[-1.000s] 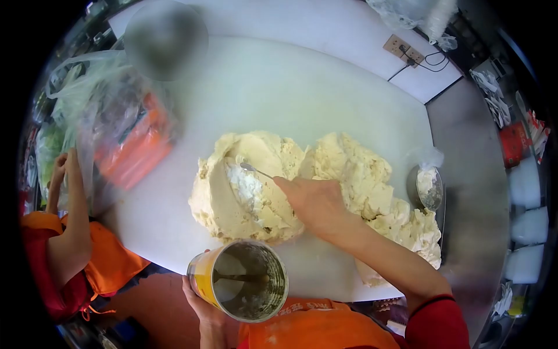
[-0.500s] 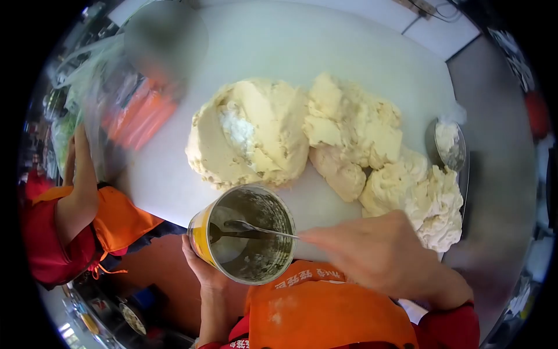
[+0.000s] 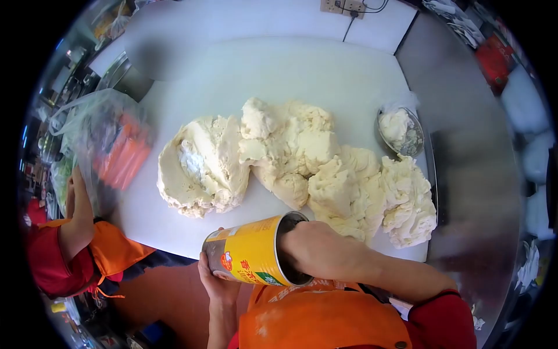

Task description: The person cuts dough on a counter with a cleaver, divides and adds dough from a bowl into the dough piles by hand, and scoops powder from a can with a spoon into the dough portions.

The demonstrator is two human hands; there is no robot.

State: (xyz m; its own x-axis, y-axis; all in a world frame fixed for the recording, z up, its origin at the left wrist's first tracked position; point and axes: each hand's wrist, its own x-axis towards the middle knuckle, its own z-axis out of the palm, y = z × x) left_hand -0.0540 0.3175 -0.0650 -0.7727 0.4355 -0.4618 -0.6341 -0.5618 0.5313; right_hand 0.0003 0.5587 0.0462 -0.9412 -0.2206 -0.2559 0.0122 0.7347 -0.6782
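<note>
My left hand holds a yellow and brown can from below and behind, tipped so its mouth faces right. Inside the can's mouth is my right hand, its fingers hidden by the rim, so what they hold is out of sight. Beyond the can lies a round mass of dough with white powder in a hollow on top. More lumpy dough stretches to the right, close behind my right forearm.
A metal bowl with white contents stands at the table's right edge. At the left are a plastic bag of orange items, a co-worker's arm and an orange apron. A socket is on the back wall.
The can has turned from mouth-up to lying on its side. My right hand, which held a spoon over the powder and then at the can, has gone into the can's mouth.
</note>
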